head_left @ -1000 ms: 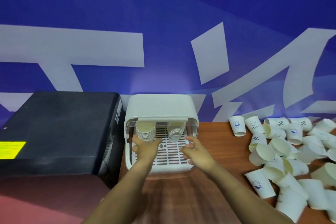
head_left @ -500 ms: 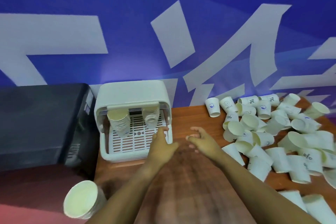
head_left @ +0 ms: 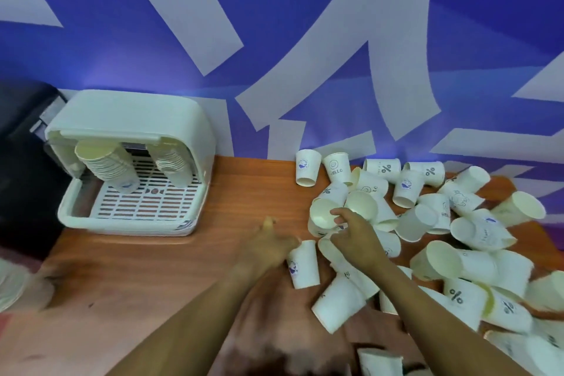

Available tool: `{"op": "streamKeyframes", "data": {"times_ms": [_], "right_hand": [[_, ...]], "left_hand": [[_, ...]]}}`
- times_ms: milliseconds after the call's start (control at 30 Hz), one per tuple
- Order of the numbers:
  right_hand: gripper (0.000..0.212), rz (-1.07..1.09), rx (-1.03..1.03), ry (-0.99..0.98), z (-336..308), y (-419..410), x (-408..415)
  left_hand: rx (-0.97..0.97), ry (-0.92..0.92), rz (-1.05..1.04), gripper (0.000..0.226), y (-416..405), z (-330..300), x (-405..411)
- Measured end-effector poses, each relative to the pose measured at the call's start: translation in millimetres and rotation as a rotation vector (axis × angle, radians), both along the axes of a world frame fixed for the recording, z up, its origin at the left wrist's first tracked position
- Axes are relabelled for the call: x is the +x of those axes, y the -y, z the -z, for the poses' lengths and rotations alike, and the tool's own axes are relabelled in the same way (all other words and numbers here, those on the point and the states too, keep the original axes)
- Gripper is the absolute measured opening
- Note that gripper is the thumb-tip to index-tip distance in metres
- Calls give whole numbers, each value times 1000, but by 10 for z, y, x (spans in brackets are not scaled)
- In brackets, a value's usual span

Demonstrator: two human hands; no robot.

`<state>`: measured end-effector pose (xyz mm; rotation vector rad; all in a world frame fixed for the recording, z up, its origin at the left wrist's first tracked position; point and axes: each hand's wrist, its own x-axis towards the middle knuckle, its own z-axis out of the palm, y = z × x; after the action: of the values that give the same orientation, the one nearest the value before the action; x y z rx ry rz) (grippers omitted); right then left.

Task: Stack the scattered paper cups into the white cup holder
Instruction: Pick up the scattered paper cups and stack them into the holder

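The right hand (head_left: 355,241) curls its fingers round a tipped paper cup (head_left: 323,213) at the pile's left edge. The left hand (head_left: 271,249), motion-blurred, touches an inverted cup (head_left: 302,264); its finger state is unclear. Scattered cups (head_left: 457,223) crowd the table's (head_left: 152,278) right; the white cup holder (head_left: 131,162) sits far left, bare wood between.

We see white paper cups (head_left: 406,189) printed with blue percent signs, whales and HELLO smileys, a white holder (head_left: 195,131) with a slotted tray, a reddish-brown wood-grain table (head_left: 146,268), and a blue-and-white wall (head_left: 305,40).
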<state>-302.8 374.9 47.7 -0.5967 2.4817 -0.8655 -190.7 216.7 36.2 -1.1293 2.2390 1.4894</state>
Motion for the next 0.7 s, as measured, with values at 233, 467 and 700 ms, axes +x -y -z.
{"op": "streamKeyframes", "data": {"times_ms": [233, 467, 700], "right_hand": [[70, -170, 171, -240, 80, 69, -330], [73, -211, 211, -220, 242, 190, -403], [72, -191, 151, -256, 120, 234, -405]], "left_hand": [[11, 135, -17, 82, -353, 331, -263], [-8, 99, -62, 72, -397, 502, -386], [-133, 13, 9, 79, -209, 286, -206]]}}
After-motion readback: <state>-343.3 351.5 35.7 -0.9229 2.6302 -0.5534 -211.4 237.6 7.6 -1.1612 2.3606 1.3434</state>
